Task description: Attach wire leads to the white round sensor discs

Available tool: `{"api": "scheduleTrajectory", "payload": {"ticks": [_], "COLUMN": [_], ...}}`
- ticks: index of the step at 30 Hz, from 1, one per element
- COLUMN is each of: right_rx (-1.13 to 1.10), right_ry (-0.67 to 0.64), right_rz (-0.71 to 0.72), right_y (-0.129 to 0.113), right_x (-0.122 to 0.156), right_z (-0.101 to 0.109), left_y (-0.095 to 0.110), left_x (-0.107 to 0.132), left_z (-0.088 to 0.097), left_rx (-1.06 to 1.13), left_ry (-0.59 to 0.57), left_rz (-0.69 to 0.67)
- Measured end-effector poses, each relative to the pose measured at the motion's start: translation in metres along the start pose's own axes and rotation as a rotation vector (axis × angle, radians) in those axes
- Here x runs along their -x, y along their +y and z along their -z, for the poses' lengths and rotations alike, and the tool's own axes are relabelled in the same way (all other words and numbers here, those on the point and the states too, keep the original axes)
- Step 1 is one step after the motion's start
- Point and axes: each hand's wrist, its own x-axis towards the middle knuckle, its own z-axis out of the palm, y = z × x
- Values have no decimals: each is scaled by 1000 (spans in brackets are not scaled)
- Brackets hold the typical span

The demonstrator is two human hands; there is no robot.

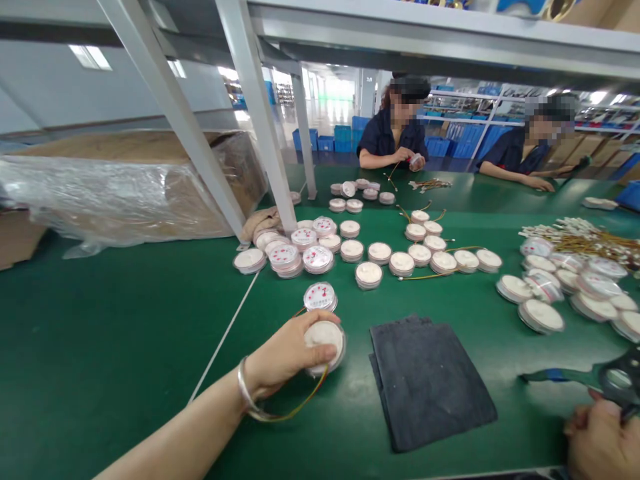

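Observation:
My left hand (295, 350) is closed around a round white disc (326, 337) with a clear rim. A yellow-brown wire (307, 400) loops from the disc below my wrist. Just beyond my fingers, another disc with red marks on its face (320, 295) lies on the green table. At the lower right edge, my right hand (603, 430) has its fingers curled at a dark hand tool (620, 380) with a round opening and a green arm wrapped in blue. The frame cuts off part of this hand and tool. Between my hands lies a folded dark grey cloth (430, 380).
Many similar discs (369, 273) sit across the middle, with more discs (541, 315) and a pile of wires (585, 233) at right. Grey shelf posts (260, 120) rise at left, near a plastic-wrapped box (115, 187). Two co-workers (395, 133) sit opposite.

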Motion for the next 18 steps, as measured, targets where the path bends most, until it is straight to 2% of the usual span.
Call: {"api": "scheduleTrajectory", "payload": {"ticks": [3,7,13,18], "right_rx": [-40,-75,-90,-85], "right_ry": [-18,-27,-44,-62], "right_rz": [3,34,61,-31], "right_y": [13,22,10,-8], "right_x": [-12,-15,-5,3], "right_z": [-4,-8,-4,2], "left_y": [17,36,52,60], "left_x": [0,-1,-9,-14], "left_z": [-10,-26,-40,-50], "left_rx": [335,585,725,777], "left_ry": [-89,-253,-458,-582], "left_rz": [4,5,8,-40]}}
